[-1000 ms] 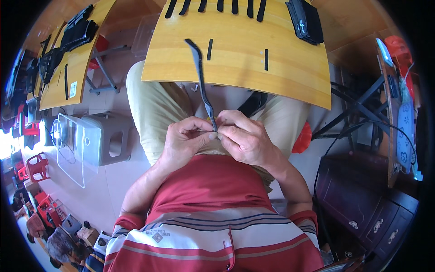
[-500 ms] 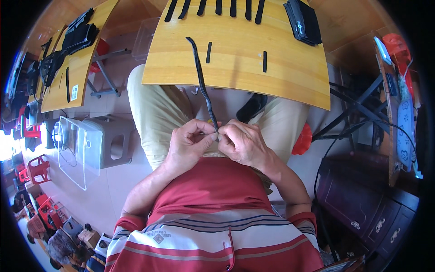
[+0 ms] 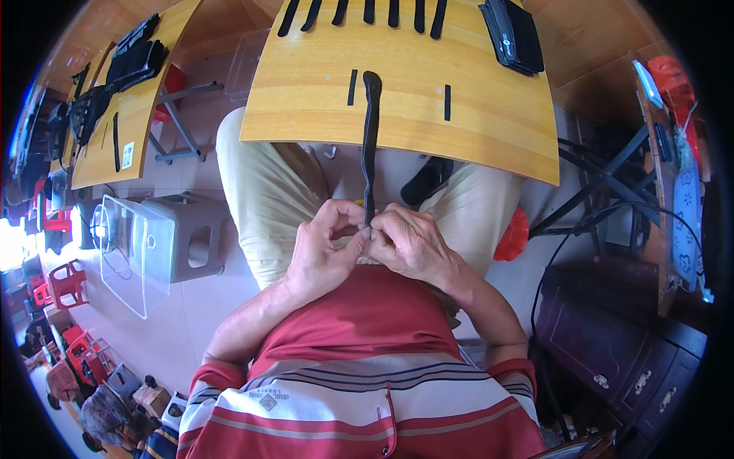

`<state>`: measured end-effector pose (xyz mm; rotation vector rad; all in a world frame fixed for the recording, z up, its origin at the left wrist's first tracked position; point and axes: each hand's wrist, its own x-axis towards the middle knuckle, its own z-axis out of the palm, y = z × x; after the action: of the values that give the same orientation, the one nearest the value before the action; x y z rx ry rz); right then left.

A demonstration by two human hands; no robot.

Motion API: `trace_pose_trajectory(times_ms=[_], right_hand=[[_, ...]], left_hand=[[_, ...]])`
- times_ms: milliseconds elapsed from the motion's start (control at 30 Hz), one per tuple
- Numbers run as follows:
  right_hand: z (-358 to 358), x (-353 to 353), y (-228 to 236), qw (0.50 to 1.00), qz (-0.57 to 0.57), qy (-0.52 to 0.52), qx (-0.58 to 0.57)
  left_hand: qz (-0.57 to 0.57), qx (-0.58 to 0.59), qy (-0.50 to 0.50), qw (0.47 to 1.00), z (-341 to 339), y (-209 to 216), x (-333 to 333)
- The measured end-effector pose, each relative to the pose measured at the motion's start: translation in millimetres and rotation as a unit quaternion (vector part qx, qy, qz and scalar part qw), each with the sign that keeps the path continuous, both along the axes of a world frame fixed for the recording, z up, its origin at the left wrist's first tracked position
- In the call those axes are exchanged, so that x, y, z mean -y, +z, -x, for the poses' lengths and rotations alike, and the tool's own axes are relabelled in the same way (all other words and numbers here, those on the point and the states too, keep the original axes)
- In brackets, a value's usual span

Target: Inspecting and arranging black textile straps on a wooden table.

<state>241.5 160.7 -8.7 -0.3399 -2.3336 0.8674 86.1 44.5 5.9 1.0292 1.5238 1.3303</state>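
A long black strap [image 3: 370, 138] runs from the wooden table [image 3: 474, 130] down to my lap. Its near end is pinched between my left hand [image 3: 325, 256] and my right hand [image 3: 409, 245], which meet fingertip to fingertip in front of my red striped shirt. The far end of the strap lies on the table between two short black strips [image 3: 352, 86] [image 3: 447, 102]. Several more black strips [image 3: 367, 14] lie in a row along the table's far edge.
A black pouch [image 3: 514, 34] sits at the table's far right. A second wooden table [image 3: 138, 122] with black items stands to the left. A grey stool [image 3: 187, 237] with a clear plastic sheet is at my left, a dark cabinet [image 3: 612, 352] at my right.
The strap now hangs straighter and more upright on the table. My hands stay together on its near end, shifted slightly.
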Motion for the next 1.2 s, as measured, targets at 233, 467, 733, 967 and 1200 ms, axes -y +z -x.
trace_pose_trajectory(times_ms=[233, 467, 733, 967, 1200], right_hand=[[-1.2, 3.1, 0.2, 0.999, 0.029, -0.010, -0.026], [-2.5, 8.7, -2.2, 0.999, 0.040, -0.018, -0.025], [1.5, 11.4, -5.7, 0.999, 0.012, -0.040, -0.033], [-1.7, 11.6, -0.1, 0.999, 0.020, -0.032, -0.002], [-11.0, 0.6, 12.7, 0.994, 0.101, 0.037, -0.019]], left_hand=[[0.016, -0.036, -0.001, 0.999, -0.8, 1.5, -0.8], [0.021, -0.094, -0.026, 0.995, 1.3, -5.2, 2.6], [-0.038, -0.168, 0.011, 0.985, -9.2, 2.0, 4.9], [-0.067, -0.210, 0.007, 0.975, -10.4, 4.7, 4.1], [-0.041, -0.091, -0.014, 0.995, 0.7, -4.7, 11.1]])
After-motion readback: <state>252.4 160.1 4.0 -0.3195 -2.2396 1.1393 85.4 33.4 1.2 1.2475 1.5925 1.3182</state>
